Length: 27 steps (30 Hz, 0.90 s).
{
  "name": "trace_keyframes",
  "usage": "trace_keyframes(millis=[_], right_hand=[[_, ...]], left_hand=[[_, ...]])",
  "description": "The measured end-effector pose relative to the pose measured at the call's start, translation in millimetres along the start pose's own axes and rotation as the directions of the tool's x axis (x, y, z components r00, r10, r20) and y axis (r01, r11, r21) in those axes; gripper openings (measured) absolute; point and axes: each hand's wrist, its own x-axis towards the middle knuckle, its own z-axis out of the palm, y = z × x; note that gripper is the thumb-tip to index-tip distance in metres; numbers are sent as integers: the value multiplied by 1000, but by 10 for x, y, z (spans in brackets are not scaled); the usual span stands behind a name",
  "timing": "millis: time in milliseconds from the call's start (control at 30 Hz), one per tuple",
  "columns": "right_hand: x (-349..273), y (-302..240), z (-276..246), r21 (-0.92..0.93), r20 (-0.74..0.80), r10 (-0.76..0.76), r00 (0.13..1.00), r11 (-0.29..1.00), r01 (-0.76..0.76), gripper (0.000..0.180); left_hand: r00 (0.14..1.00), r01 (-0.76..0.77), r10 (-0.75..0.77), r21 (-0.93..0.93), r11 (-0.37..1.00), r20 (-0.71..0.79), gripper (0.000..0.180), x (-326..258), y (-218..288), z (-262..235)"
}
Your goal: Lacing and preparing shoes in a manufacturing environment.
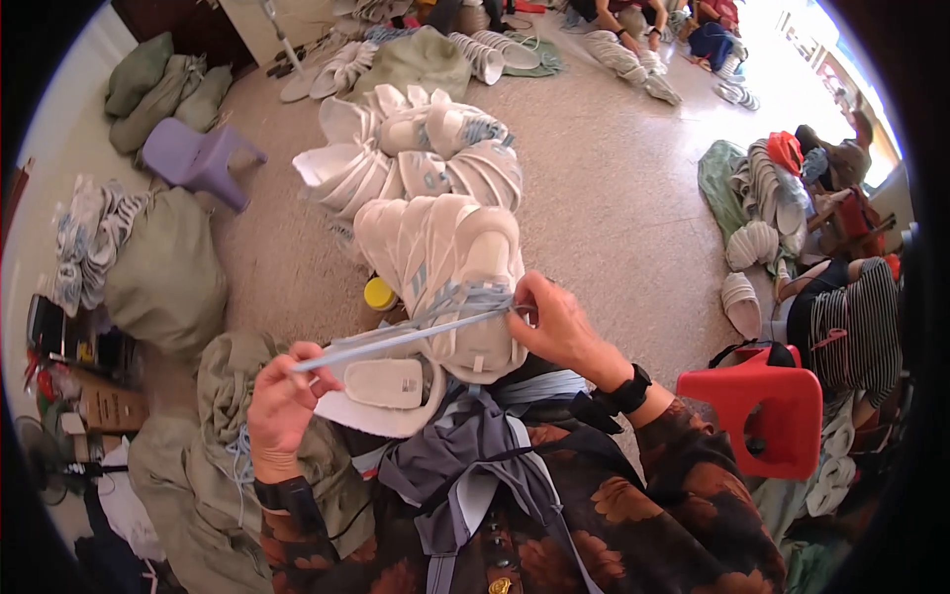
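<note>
Between my hands a light blue shoelace (396, 343) is pulled out across a white shoe upper (477, 332). My left hand (284, 401) pinches the lace at its left end. My right hand (559, 322) grips lace close to the upper's eyelets, with the fingertips partly hidden. That upper is the nearest of a nested row of white uppers (411, 238) reaching away from me. Under my left hand's side lies another white shoe piece (384, 384) with a pale insole. A grey cloth (450, 460) covers part of my lap.
Beyond the row stands a heap of more white uppers (435, 163). A yellow-lidded jar (379, 294) is beside the row. Green sacks (163, 272) and a purple stool (193, 153) stand left, a red chair (757, 411) right. Other people sit at the back and right.
</note>
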Motion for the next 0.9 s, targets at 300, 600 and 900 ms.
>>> trace_keyframes(millis=[300,600,900], right_hand=[[48,-84,12,-166,-54,-352,934,926,340,22],[-106,-205,-41,31,159,62,985,997,-68,15],[-100,-82,-76,-146,100,-82,992,985,96,18]], left_hand=[[998,-17,-40,831,556,48,14,137,-530,416],[866,-425,318,903,60,386,26,618,-1056,895],[807,-517,227,837,-178,546,12,870,-1073,897]])
